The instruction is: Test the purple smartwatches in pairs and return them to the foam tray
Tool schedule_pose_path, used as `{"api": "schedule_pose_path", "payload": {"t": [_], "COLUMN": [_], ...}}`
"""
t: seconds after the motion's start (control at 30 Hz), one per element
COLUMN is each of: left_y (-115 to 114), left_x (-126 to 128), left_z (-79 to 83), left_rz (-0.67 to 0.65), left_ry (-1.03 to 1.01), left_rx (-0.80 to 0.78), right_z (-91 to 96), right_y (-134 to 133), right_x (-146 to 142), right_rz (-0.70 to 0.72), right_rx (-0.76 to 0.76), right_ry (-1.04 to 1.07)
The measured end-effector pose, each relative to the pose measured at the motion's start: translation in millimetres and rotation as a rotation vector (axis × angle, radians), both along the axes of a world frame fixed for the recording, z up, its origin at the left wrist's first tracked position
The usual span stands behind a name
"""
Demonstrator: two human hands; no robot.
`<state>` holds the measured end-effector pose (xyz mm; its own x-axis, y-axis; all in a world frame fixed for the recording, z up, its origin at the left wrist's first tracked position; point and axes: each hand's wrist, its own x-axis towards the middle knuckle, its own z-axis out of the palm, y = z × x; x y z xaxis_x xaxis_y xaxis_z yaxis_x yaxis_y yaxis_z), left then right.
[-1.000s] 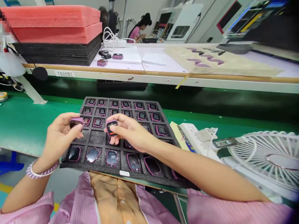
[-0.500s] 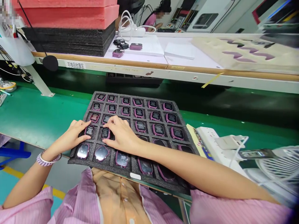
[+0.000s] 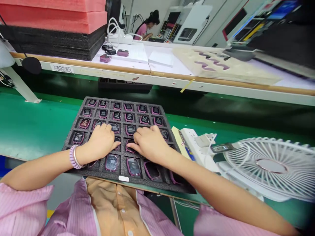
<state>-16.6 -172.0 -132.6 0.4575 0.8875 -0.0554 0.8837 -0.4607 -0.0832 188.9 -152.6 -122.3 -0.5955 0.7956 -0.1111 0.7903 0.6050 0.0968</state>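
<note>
A dark foam tray (image 3: 122, 170) holds rows of smartwatches with purple cases, many with lit text on their screens. My left hand (image 3: 100, 142) lies over the tray's left middle, its thumb stretched out to a watch (image 3: 116, 143) in the fourth row; it hides some neighbouring watches. Across from it, my right hand (image 3: 152, 142) is over the right middle, with its thumb against another watch (image 3: 129, 146) in that same row. Both hands have thumbs apart from the fingers, and both watches sit in their slots. In the front row the screens, such as one watch (image 3: 111, 163), look blank and glossy.
Right of the tray are a power strip (image 3: 192, 137) with a white plug and a white fan (image 3: 268, 164). A shelf (image 3: 137, 70) runs behind, carrying foam blocks (image 3: 54, 41), loose watches (image 3: 105, 58) and a cream tray (image 3: 221, 68). A person (image 3: 147, 26) sits beyond.
Both hands have moved rightward along the fourth row of watches, the right hand leaving the second watch for the fourth. The view has shifted right, bringing more of the fan into sight.
</note>
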Motion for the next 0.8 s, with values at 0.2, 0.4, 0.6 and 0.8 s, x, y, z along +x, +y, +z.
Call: {"api": "schedule_pose_path", "payload": {"t": [0.2, 0.4, 0.6, 0.8], "left_y": [3.8, 19.8, 51.0, 58.1], "left_x": [-4.8, -17.4, -1.8, 9.4], "left_z": [4.5, 38.5, 64.8, 49.2], "left_rz": [0.043, 0.106, 0.302, 0.428], "left_ry": [-0.197, -1.104, -1.762, -1.684], "left_rx": [-0.112, -0.402, -0.584, -0.498], "right_z": [-18.6, -29.4, -13.5, -6.0], "right_y": [-12.3, -17.5, 26.4, 63.4], "right_x": [1.8, 12.5, 8.9, -12.2], "right_rz": [0.030, 0.052, -0.037, -0.128], "right_rx": [-0.054, -0.332, -0.710, -1.104], "right_ry": [0.232, 0.676, 1.320, 1.837]}}
